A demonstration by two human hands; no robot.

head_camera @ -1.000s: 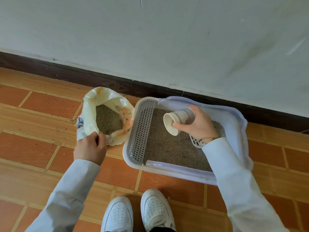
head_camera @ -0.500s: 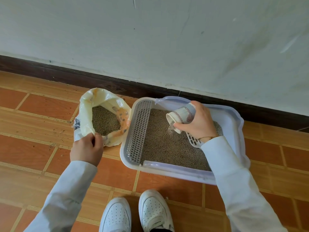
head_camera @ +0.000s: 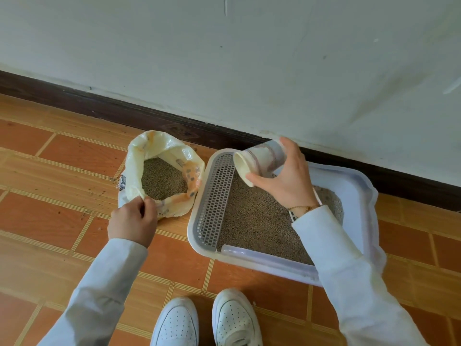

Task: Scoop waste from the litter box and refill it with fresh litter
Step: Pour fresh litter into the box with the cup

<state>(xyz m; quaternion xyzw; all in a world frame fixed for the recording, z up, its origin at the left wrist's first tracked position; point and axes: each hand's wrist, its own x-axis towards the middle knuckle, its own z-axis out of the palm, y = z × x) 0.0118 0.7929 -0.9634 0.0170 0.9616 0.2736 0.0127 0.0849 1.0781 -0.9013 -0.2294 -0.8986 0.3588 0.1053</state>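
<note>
Head view: right hand (head_camera: 287, 182) clasping light, crushable cup (head_camera: 259, 159) mid-wall over box (head_camera: 359, 186), left hand (head_camera: 133, 221) pinching floppy bag (head_camera: 162, 148) rim.

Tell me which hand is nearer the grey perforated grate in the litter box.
Right. The right hand, holding a paper cup, hovers beside the grey perforated grate; the left hand grips the litter bag outside the box.
</note>
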